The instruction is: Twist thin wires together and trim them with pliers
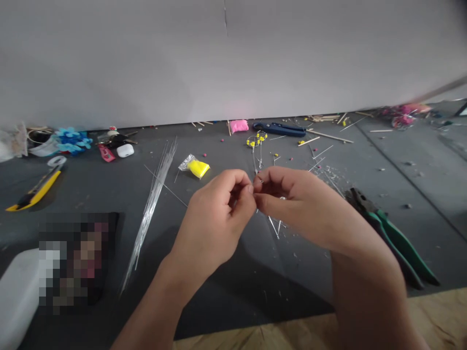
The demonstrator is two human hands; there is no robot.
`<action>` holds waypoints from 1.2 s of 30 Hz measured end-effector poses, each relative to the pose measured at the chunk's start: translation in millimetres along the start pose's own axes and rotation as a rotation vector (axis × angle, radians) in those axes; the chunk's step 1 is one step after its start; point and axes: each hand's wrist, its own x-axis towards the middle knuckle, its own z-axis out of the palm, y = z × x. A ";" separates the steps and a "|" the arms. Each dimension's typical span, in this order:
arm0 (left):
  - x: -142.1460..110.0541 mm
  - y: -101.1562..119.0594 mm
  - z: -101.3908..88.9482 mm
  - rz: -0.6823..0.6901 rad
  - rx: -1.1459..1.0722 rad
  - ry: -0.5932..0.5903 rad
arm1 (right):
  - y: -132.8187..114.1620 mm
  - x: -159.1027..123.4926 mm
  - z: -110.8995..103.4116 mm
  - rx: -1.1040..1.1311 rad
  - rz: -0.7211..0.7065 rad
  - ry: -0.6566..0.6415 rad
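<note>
My left hand (222, 209) and my right hand (292, 204) meet fingertip to fingertip over the dark table. Both are closed in a pinch. Bits of thin silver wire show at the fingertips; the fingers hide most of what they hold. Just beyond them lie wire pieces with round, yellow-beaded tops (257, 139), their twisted stems pointing toward my hands. Short bent wires (274, 227) lie below my right hand. Left of my left hand are a bundle of straight silver wires (155, 199) and a small packet of yellow clay-like material (198, 168).
Green-handled pliers (394, 238) lie at the right, partly behind my right forearm. Along the grey wall are a blue cutter (280, 129), a pink packet (239, 126) and thin sticks (324, 118). A yellow cutter (40, 189), a white earbud case (125, 150) and a blurred-out dark object (80, 262) are left.
</note>
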 end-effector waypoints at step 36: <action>11.4 -2.5 5.3 -0.337 -1.129 0.004 | 10.9 11.0 9.1 0.581 -0.322 0.060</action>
